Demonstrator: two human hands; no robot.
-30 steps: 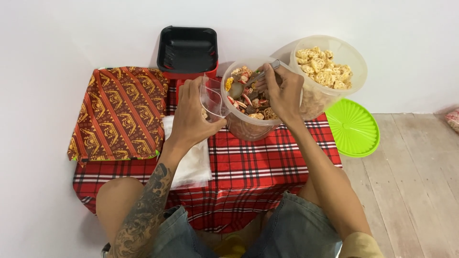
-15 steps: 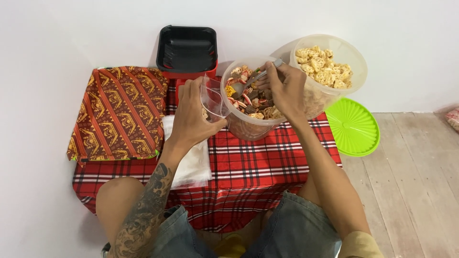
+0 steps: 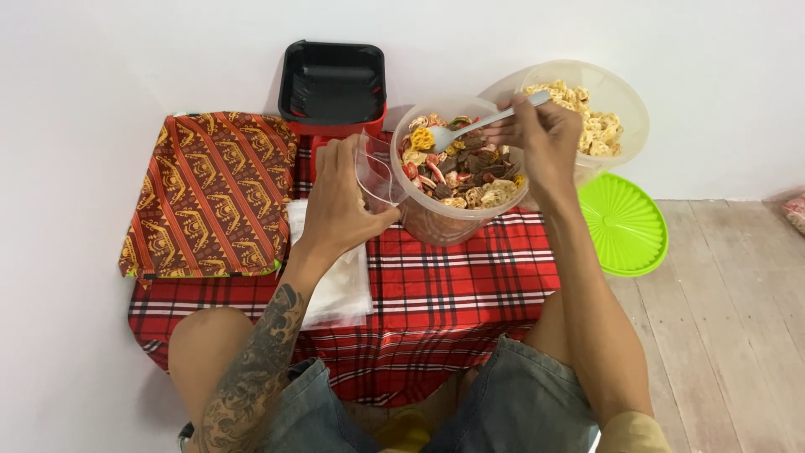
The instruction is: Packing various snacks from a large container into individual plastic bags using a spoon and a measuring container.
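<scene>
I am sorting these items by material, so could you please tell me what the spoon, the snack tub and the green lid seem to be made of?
The spoon in the right hand looks like metal: grey with a dull shine. The snack tub looks like translucent plastic, since the mixed snacks show cloudily through its wall. The green lid seems to be glossy moulded plastic, bright lime with radiating ribs.

right hand (image 3: 545,138) – lifts spoon (image 3: 486,123) over snack tub (image 3: 444,220) | left hand (image 3: 340,201) – grips clear bag (image 3: 377,174)
</scene>
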